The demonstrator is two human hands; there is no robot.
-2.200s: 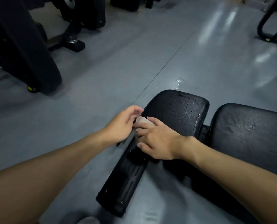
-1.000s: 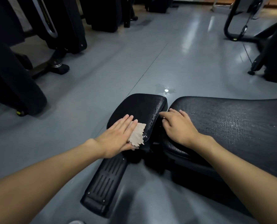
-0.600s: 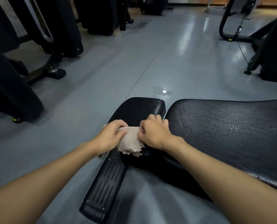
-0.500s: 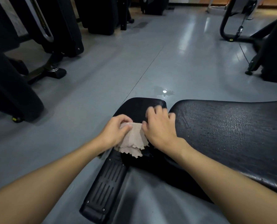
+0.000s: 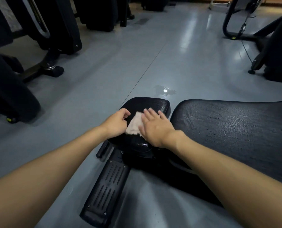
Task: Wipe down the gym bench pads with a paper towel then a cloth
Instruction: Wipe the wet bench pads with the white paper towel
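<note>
L grip [image 5: 116, 123] & R grip [image 5: 155, 129] bare, forearms [image 5: 222, 163] bare too

puddle [image 5: 164, 91] on grey floor [image 5: 104, 76]

Grey floor [image 5: 104, 79] is carrying 1 black bench: a small pad [image 5: 160, 104] at the left and a long pad [image 5: 235, 129] just beside it at the right, with a gap between them. The ribbed bench foot [image 5: 105, 191] is resting flat on the floor. 1 paper towel [image 5: 133, 124] is lying on the small pad. The right hand [image 5: 155, 127] is pressing flat on it. The left hand [image 5: 116, 123] is sitting curled at its left edge, grip unclear. A puddle [image 5: 164, 91] is shining on the floor beyond the small pad. Dark machines [image 5: 10, 96] are standing at the far left.
</note>
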